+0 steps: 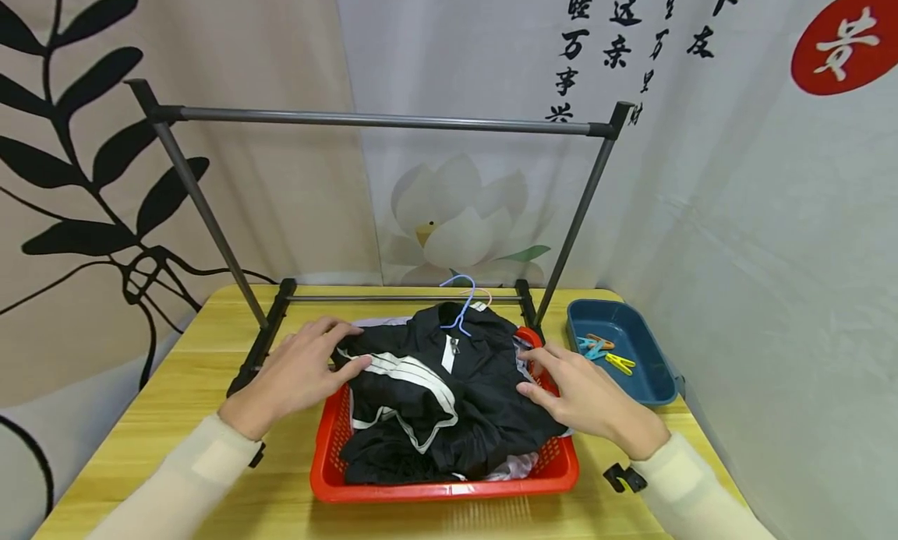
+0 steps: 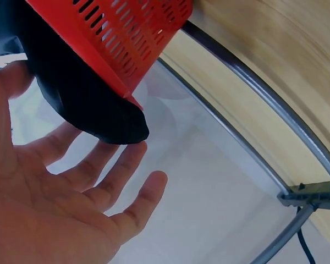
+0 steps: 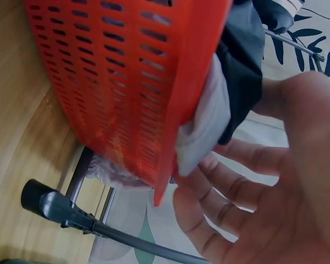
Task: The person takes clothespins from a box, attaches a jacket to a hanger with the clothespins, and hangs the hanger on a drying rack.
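Note:
A black zip-up jacket (image 1: 484,384) with white stripes lies bunched on other clothes in a red slotted basket (image 1: 449,493). A blue hanger (image 1: 471,291) rises from its collar. My left hand (image 1: 302,372) touches the jacket's left side, its thumb near the white stripe; in the left wrist view its fingers are spread below the dark cloth (image 2: 93,104). At the right side my right hand (image 1: 585,392) has its thumb and fingers spread by the jacket's edge. In the right wrist view, its fingertips touch pale cloth (image 3: 206,118) hanging over the rim.
A grey metal rack (image 1: 379,119) stands on the wooden table (image 1: 175,446) behind the basket. A blue tray (image 1: 648,368) to the right holds several coloured clothespins (image 1: 619,362). Part of a pink hanger (image 1: 486,294) shows behind the jacket. Printed curtains enclose the table.

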Demonstrator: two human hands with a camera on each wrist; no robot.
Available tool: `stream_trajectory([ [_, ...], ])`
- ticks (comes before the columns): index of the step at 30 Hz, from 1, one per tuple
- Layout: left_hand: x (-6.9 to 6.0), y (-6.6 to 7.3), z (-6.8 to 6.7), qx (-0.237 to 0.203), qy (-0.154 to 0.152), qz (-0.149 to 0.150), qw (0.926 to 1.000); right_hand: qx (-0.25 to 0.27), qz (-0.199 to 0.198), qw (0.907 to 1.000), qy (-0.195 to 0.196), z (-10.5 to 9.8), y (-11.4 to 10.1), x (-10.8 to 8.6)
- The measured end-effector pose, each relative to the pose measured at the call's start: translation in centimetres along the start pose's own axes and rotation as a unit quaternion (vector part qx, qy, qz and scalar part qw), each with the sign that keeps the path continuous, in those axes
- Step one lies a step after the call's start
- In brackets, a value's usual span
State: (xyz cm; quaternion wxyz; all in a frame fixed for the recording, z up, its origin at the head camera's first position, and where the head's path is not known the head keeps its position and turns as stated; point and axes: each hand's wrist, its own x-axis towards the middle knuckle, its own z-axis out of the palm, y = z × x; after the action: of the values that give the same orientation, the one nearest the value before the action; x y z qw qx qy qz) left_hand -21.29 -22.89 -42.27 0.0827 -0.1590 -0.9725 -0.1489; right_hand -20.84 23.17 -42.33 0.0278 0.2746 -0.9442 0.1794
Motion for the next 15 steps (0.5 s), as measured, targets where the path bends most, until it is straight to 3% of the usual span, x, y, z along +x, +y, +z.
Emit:
stream_trajectory([
  [7,0.31,-0.13,0.32,-0.009,-0.011,-0.008,0.9999,0.019,-0.021,0.9996,0.005,0.15,-0.19,0.50],
  [15,0.86,-0.17,0.64,-0.054,-0.008,-0.005,0.9985,0.024,-0.042,0.9985,0.025,0.06,-0.58,0.59],
])
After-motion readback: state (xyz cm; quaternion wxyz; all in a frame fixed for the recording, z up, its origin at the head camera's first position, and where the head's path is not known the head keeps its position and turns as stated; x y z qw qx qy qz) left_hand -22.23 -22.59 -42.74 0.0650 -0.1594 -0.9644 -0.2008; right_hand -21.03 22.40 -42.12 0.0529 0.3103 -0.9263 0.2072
